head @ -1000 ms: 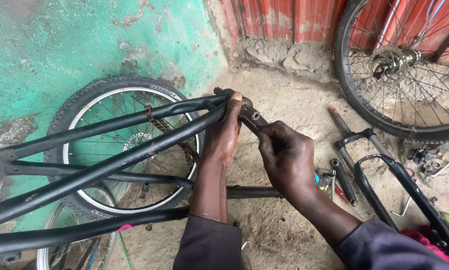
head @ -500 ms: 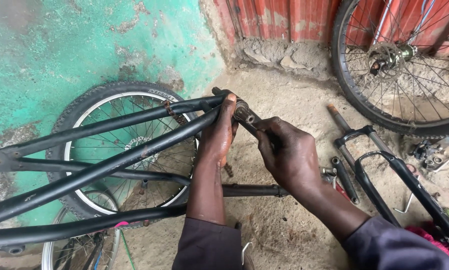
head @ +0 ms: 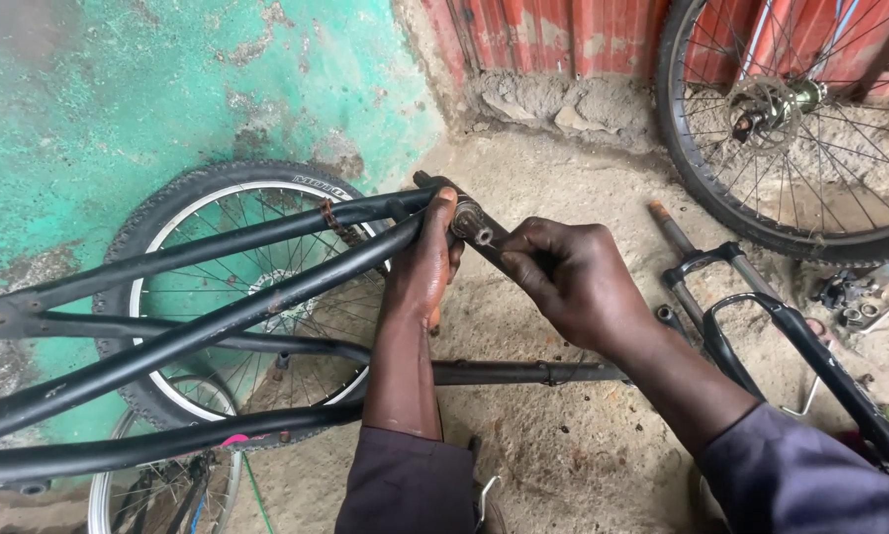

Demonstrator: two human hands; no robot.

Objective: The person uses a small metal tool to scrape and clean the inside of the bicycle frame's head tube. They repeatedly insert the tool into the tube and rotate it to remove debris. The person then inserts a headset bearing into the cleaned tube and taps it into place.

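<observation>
Frame: we have a black bicycle frame [head: 217, 297] lying across our lap, its tubes running from the lower left up to the head tube [head: 469, 222] near the middle of the view
Left hand: our left hand [head: 426, 259] wraps the frame where the two tubes meet the head tube, thumb on top, closed firmly around the metal
Right hand: our right hand [head: 571, 280] closes its grip on the head tube from the other side, fingers curled around it just below a small bearing part [head: 467, 220] seated at its mouth
How it handles: we judge the frame stiff and fairly heavy, long enough to swing, so it wants a hold close to the joint as we have it; the painted tubes look smooth and a little slippery, and the small part looks greasy and easy to drop
Behind: a spoked wheel with tyre [head: 236, 297] leans on the green wall [head: 118, 99], directly under the frame tubes; a second rim [head: 157, 485] shows at the lower left
Right side: a suspension fork [head: 761, 307] lies on the dirt floor [head: 563, 435] near our right forearm, loose small parts [head: 855, 297] beyond it, and another wheel [head: 800, 119] stands against the red corrugated sheet [head: 563, 35]
In the way: the fork and the leaning wheel crowd both sides, so we judge there is little room to turn the frame
</observation>
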